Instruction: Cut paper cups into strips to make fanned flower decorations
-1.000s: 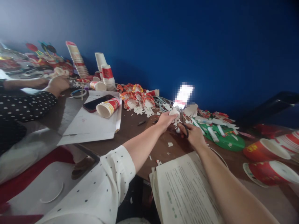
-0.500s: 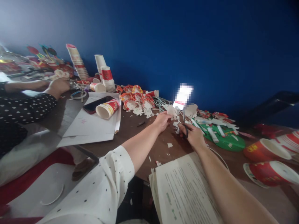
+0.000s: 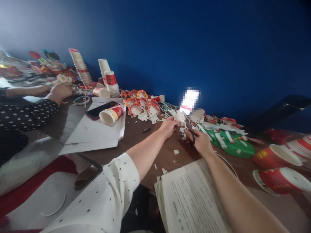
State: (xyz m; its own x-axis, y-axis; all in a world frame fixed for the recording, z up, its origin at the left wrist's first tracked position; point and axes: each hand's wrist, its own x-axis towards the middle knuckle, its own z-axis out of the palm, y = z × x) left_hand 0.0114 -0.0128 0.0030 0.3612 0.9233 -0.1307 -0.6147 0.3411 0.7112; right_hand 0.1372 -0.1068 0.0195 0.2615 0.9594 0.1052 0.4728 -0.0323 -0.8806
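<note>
My left hand [image 3: 170, 127] pinches a white paper cutout [image 3: 179, 117] with uneven edges, seemingly a piece of paper cup. In my right hand [image 3: 200, 141] is a pair of scissors [image 3: 192, 133], fingers closed round its dark handles. The blades point up and away beside the paper; whether they touch it I cannot tell. Just behind my hands stands a bright phone screen [image 3: 190, 99], blurred out. White paper scraps [image 3: 182, 130] hang or lie below the cutout. Left of my left hand is a pile of red and white cut cup pieces [image 3: 143, 105].
To the left, a paper cup [image 3: 111, 115] and a dark phone [image 3: 100, 110] lie on a white folder [image 3: 89, 134]. Stacked cups [image 3: 84, 69] stand behind. A green sheet [image 3: 233, 149], red cups [image 3: 277, 156] and printed papers [image 3: 191, 197] lie nearby. A co-worker's hands [image 3: 59, 92] work far left.
Very little differs. My hands stay in nearly the same place with the paper and scissors, and the view shifts slightly.
</note>
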